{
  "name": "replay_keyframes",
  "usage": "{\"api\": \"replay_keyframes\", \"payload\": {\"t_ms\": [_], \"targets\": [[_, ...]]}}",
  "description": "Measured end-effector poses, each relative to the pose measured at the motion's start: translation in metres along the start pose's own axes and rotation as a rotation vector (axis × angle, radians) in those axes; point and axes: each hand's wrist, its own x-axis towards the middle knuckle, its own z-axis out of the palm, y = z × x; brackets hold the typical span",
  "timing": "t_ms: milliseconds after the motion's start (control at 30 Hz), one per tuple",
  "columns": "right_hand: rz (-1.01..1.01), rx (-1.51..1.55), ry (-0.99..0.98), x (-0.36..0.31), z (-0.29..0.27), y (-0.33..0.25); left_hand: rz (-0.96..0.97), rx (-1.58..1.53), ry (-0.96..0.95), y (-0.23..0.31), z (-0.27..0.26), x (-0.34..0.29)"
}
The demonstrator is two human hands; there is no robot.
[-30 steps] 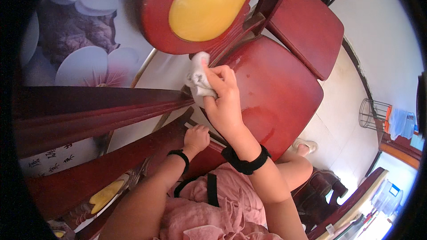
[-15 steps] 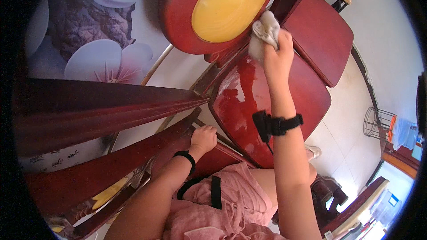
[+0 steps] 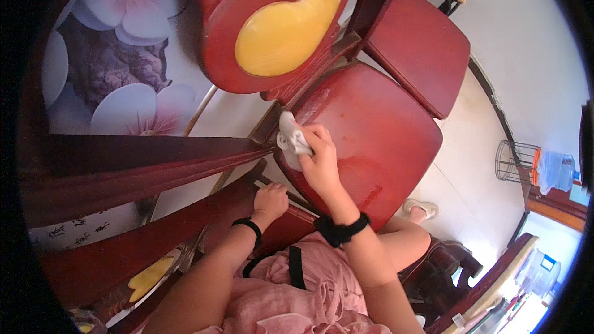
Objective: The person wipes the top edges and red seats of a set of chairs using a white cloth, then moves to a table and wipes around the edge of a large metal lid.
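- holding a bunched white cloth [image 3: 293, 136] in the right hand [image 3: 320, 159]; fingers are pinching it narrow, with folds sticking out past the fingertips.
- cloth is sitting at the left corner of the nearer red seat [image 3: 383, 136], close to where a long dark red beam [image 3: 136, 159] is ending. can't tell how hard it is pressing.
- seat is showing damp-looking streaks along its back edge and a wet-looking patch toward the front.
- left hand [image 3: 271, 200] is resting on the edge of another red chair, lower left of the cloth; fingers are curling downward. can't tell how tightly they are gripping, underside is hiding from view.
- both wrists are wearing black: thin band [image 3: 249, 229] on the left, bulkier band [image 3: 342, 230] on the right.
- chair back with a yellow inlay [image 3: 275, 40] is standing just above the cloth in view.
- second red seat [image 3: 424, 52] is lying beyond the nearer one, upper right.
- flower picture [image 3: 139, 3] is filling the upper left.
- wire basket [image 3: 516, 161] is standing by the wall at right, blue bag [image 3: 554, 172] just beside it.
- pale shoe [image 3: 426, 208] is showing on the tiled floor [image 3: 455, 154] near the seat.
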Motion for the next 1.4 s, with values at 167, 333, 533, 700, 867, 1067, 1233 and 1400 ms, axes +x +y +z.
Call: {"api": "replay_keyframes", "payload": {"t_ms": [167, 333, 533, 700, 867, 1067, 1233, 1400], "targets": [[0.494, 0.561, 0.46, -0.069, -0.08, 0.003, 0.003, 0.02, 0.074, -0.006, -0.003, -0.004], [0.495, 0.866, 0.83, -0.173, -0.174, 0.009, -0.014, 0.014, 0.113, -0.005, 0.002, -0.006], [0.478, 1.109, 0.932, -0.274, -0.202, 0.021, 0.06, 0.012, 0.11, -0.003, -0.01, -0.017], [0.503, 1.199, 0.968, -0.295, -0.232, 0.045, 0.081, -0.272, -0.016, 0.041, -0.063, -0.089], [0.541, 1.237, 0.991, -0.325, -0.268, 0.06, -0.249, -0.473, -0.72, 0.094, -0.09, -0.175], [0.708, 1.068, 0.542, -0.356, -0.293, 0.016, -0.507, -0.419, -1.005, 0.128, -0.129, -0.162], [1.06, 0.899, 0.207, -0.382, -0.339, -0.075, -0.612, -0.446, -1.153, 0.154, -0.146, -0.167], [1.177, 0.633, 0.061, -0.386, -0.409, -0.166, -0.638, -0.608, -1.213, 0.199, -0.12, -0.206]]}}
